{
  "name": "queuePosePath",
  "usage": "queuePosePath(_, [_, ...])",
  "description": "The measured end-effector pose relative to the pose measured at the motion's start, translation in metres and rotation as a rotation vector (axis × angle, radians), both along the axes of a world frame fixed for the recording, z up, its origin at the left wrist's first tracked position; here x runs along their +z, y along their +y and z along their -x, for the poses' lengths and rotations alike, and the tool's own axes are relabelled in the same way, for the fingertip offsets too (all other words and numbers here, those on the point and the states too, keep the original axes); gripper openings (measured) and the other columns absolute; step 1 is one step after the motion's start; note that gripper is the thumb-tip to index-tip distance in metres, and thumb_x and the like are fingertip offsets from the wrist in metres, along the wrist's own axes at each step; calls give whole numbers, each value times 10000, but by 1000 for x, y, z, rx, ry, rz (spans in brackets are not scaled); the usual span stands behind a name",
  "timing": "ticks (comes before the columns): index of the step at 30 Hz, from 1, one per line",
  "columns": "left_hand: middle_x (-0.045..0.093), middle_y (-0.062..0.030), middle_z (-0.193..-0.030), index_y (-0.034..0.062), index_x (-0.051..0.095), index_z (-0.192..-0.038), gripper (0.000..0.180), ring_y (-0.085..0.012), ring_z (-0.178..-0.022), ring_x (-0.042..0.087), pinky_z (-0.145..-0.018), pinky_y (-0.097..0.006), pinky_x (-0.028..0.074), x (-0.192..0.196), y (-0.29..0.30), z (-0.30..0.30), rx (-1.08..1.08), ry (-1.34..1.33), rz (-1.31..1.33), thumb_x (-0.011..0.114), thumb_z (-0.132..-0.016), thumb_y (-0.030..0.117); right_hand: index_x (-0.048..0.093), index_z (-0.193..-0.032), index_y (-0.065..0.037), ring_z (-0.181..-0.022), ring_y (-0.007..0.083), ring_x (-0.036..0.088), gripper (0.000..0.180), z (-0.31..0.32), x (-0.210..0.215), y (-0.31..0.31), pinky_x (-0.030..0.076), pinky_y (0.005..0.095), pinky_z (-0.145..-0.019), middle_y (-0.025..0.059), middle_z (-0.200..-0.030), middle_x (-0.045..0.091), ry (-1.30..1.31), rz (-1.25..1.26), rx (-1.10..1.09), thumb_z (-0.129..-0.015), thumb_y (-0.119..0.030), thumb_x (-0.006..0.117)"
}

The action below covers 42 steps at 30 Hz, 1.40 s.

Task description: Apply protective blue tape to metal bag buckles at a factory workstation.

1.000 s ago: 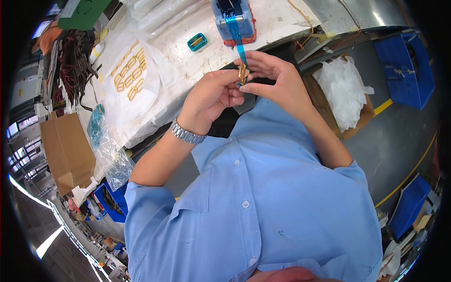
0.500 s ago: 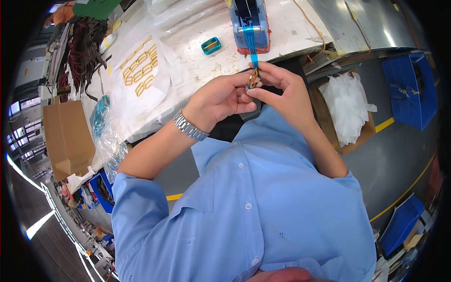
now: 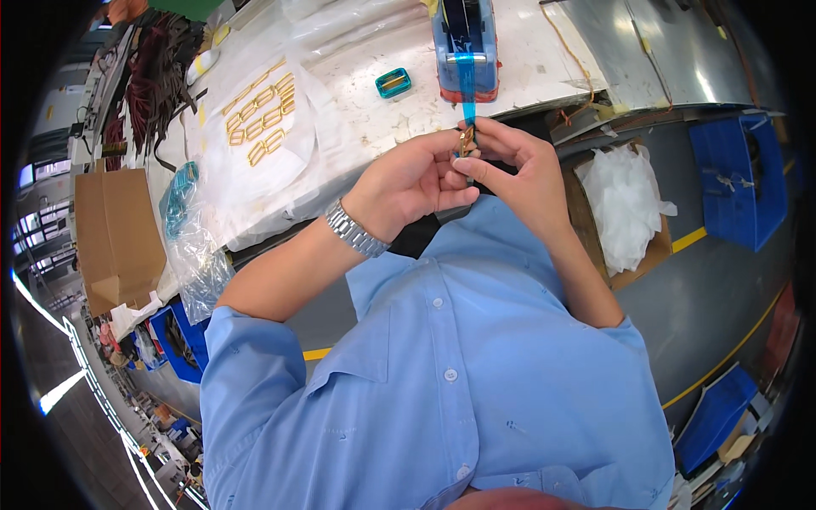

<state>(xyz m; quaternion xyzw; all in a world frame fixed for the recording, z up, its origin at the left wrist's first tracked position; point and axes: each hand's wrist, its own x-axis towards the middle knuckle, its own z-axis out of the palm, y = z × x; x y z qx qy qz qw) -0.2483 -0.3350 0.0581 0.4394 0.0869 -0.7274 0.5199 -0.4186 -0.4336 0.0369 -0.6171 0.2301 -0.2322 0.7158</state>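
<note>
Both of my hands meet just off the table's front edge around a small gold metal buckle (image 3: 465, 139). My left hand (image 3: 406, 183), with a steel watch on its wrist, pinches the buckle from the left, its lower fingers curled. My right hand (image 3: 525, 174) grips it between thumb and fingers from the right. A strip of clear blue tape (image 3: 467, 95) runs taut from the blue tape dispenser (image 3: 444, 72) down to the buckle. Blue film shows on part of the buckle; my fingers hide the rest. Left of the dispenser lies a gold buckle wrapped in blue tape (image 3: 393, 82).
Several bare gold buckles (image 3: 255, 119) lie in rows on a white sheet (image 3: 293, 157) at the left of the table. A clear plastic bag (image 3: 197, 268) with blue contents hangs at the left edge, beside a cardboard box (image 3: 119, 238). White plastic (image 3: 625, 204) fills a box at right.
The view has shifted slightly, so the table's things sit a little farther right. My hands keep hold of the buckle, and the tape still runs to it.
</note>
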Motion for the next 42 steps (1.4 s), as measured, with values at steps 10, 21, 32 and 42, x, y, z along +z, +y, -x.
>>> queuePosePath(10, [645,33,-822,57,682,-1066,233,-89,-636,577,-699,-370,638,2,7,6,64,54,33,593,-1124,264,632,-1437,65,-1158,177,729,569,-4,10,0,569,329,-1043,138,-1264,770,32,32,30,-915,-46,829])
queuePosePath(21, [620,52,-783,95,674,-1040,203,-83,-629,549,-680,-351,630,4,4,10,88,63,9,592,-1119,263,635,-1430,76,-1142,158,723,548,-4,4,-1,576,302,-1005,138,-1239,775,62,56,37,-926,-35,818])
queuePosePath(32, [687,-60,-913,2,714,-1095,130,-123,-775,676,-699,-300,604,10,23,28,-81,-1132,307,700,-1033,115,786,-1198,62,-856,57,713,293,-11,2,-8,568,209,-789,59,-941,810,-12,-89,-98,-992,-146,799])
queuePosePath(42, [735,-93,-836,-29,759,-1037,97,-159,-712,726,-658,-292,581,-11,-1,30,138,-1585,494,727,-960,22,813,-1141,54,-847,79,730,264,-23,-2,-15,586,229,-761,73,-945,802,-59,-223,-98,-1005,-171,791])
